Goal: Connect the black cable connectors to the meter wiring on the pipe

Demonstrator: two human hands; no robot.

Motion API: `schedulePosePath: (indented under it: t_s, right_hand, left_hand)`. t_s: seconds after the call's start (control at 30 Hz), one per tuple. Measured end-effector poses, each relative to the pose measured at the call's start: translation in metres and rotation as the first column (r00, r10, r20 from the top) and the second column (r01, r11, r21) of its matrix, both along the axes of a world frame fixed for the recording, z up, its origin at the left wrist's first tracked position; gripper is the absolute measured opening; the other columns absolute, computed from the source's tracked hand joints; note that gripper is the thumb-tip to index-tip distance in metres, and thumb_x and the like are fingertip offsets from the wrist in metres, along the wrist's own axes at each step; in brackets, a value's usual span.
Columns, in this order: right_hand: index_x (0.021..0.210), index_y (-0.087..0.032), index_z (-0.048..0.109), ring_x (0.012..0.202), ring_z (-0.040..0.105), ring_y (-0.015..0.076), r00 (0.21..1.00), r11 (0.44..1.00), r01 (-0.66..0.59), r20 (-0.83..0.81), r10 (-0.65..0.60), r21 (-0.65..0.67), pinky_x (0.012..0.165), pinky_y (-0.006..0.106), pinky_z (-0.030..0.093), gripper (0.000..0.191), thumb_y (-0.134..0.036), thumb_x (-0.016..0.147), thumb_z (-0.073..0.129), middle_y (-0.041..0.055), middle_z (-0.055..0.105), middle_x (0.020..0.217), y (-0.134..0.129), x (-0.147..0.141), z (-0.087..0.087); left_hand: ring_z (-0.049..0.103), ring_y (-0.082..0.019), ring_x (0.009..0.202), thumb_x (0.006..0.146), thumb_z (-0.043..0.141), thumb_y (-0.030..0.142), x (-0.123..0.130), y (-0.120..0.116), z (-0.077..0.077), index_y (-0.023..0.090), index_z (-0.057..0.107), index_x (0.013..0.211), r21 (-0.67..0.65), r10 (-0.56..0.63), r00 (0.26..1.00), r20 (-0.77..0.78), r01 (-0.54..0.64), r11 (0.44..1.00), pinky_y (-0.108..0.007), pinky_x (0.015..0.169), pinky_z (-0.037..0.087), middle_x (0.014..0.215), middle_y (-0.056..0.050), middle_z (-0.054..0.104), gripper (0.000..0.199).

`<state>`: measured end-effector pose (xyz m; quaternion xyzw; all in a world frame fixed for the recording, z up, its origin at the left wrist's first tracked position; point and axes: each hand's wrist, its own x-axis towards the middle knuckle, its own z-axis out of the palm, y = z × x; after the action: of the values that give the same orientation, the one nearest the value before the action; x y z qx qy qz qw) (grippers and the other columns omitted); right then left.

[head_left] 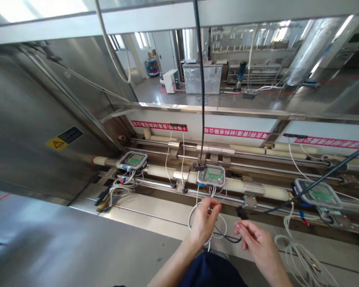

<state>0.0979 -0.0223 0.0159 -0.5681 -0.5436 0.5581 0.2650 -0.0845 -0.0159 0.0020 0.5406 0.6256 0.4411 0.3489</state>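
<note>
My left hand (206, 217) is closed in a pinch just below the middle clear-lidded box (211, 175), which has a green circuit board inside. Looped white cables (225, 227) pass behind and around this hand; whatever lies between its fingertips is hidden. To the right, my right hand (254, 239) has thumb and fingers pressed together. A thin dark cable (227, 238) runs from under my left hand to the fingers of my right hand, which appear to grip its end. Just above those fingertips lies a black clip-like piece (242, 213), apart from them.
Similar boxes sit left (133, 160) and right (318, 194) along pale rollers (161, 171) and metal rails (155, 184). A black cable (202, 79) hangs down to the middle box. Another dark cable (326, 181) crosses the right box. Coiled white cables (299, 255) lie at lower right.
</note>
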Motion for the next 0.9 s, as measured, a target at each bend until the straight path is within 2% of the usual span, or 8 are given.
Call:
schedulePosePath:
  t_s: [0.07,0.13,0.2,0.33,0.43,0.67,0.77,0.9]
  right_hand:
    - [0.092,-0.016,0.062,0.046,0.051,0.0103,0.997,1.0,0.016,-0.075,-0.018,-0.02,0.041,0.023,0.04,0.044,-0.057,0.08,0.05,0.0067,0.067,0.076,0.005,-0.006,0.001]
    - [0.095,-0.015,0.06,0.048,0.053,0.0105,0.99,1.0,-0.01,-0.139,0.007,-0.023,0.042,0.024,0.042,0.046,-0.057,0.079,0.051,0.0087,0.067,0.083,0.009,-0.014,0.003]
    - [0.095,-0.015,0.059,0.048,0.054,0.0104,0.986,0.999,-0.049,-0.16,0.045,-0.017,0.042,0.024,0.043,0.045,-0.057,0.08,0.051,0.009,0.067,0.084,0.013,-0.023,0.004]
    - [0.094,-0.016,0.055,0.048,0.055,0.0099,0.979,0.993,-0.119,-0.169,0.113,-0.026,0.041,0.023,0.044,0.043,-0.056,0.082,0.048,0.0091,0.068,0.087,0.022,-0.041,0.007]
    - [0.095,-0.016,0.053,0.048,0.056,0.0095,0.97,0.985,-0.171,-0.178,0.163,-0.028,0.042,0.024,0.046,0.041,-0.055,0.083,0.048,0.01,0.067,0.091,0.028,-0.055,0.009]
    - [0.092,-0.016,0.05,0.045,0.056,0.0085,0.95,0.978,-0.206,-0.243,0.197,-0.014,0.039,0.023,0.046,0.041,-0.055,0.082,0.049,0.0076,0.067,0.086,0.042,-0.09,0.016]
    - [0.09,-0.016,0.049,0.045,0.057,0.0086,0.942,0.972,-0.231,-0.261,0.213,-0.043,0.04,0.023,0.047,0.041,-0.056,0.08,0.05,0.0067,0.068,0.083,0.047,-0.103,0.019]
    - [0.089,-0.016,0.048,0.044,0.057,0.0086,0.938,0.962,-0.265,-0.251,0.241,-0.066,0.04,0.023,0.047,0.04,-0.054,0.08,0.051,0.0066,0.068,0.081,0.056,-0.12,0.019]
  left_hand:
    - [0.055,-0.019,0.095,0.09,0.042,0.024,-0.027,0.011,-0.024,0.018,0.053,0.105,0.053,0.194,0.979,-0.061,-0.191,0.98,-0.03,0.079,0.048,0.105,-0.009,0.056,0.02]
    - [0.046,-0.026,0.113,0.083,0.042,0.013,-0.057,0.023,-0.052,0.014,0.05,0.114,0.067,0.301,0.945,-0.124,-0.295,0.953,-0.043,0.097,0.038,0.118,-0.015,0.049,0.032]
    - [0.046,-0.031,0.112,0.074,0.044,0.006,-0.084,0.033,-0.077,0.012,0.055,0.11,0.038,0.327,0.929,-0.171,-0.325,0.945,-0.053,0.101,0.03,0.112,-0.016,0.053,0.038]
    - [0.052,-0.03,0.103,0.062,0.048,0.0,-0.112,0.042,-0.105,0.016,0.062,0.097,-0.013,0.256,0.951,-0.173,-0.262,0.965,-0.051,0.099,0.035,0.101,-0.012,0.06,0.041]
    - [0.055,-0.028,0.097,0.062,0.052,0.003,-0.115,0.039,-0.103,0.018,0.062,0.096,-0.019,0.229,0.966,-0.124,-0.233,0.972,-0.048,0.095,0.04,0.098,-0.009,0.061,0.038]
    - [0.058,-0.022,0.084,0.073,0.064,0.031,-0.116,0.032,-0.072,0.017,0.062,0.093,-0.057,0.264,0.952,0.154,-0.258,0.964,-0.039,0.082,0.049,0.094,-0.008,0.061,0.025]
    - [0.061,-0.021,0.081,0.076,0.061,0.044,-0.12,0.034,-0.064,0.014,0.059,0.098,-0.126,0.269,0.894,0.358,-0.239,0.963,-0.037,0.078,0.051,0.088,-0.008,0.064,0.037]
    - [0.065,-0.02,0.079,0.075,0.064,0.051,-0.127,0.034,-0.05,0.011,0.055,0.104,-0.178,0.225,0.749,0.623,-0.145,0.973,-0.035,0.081,0.052,0.093,-0.009,0.065,0.05]
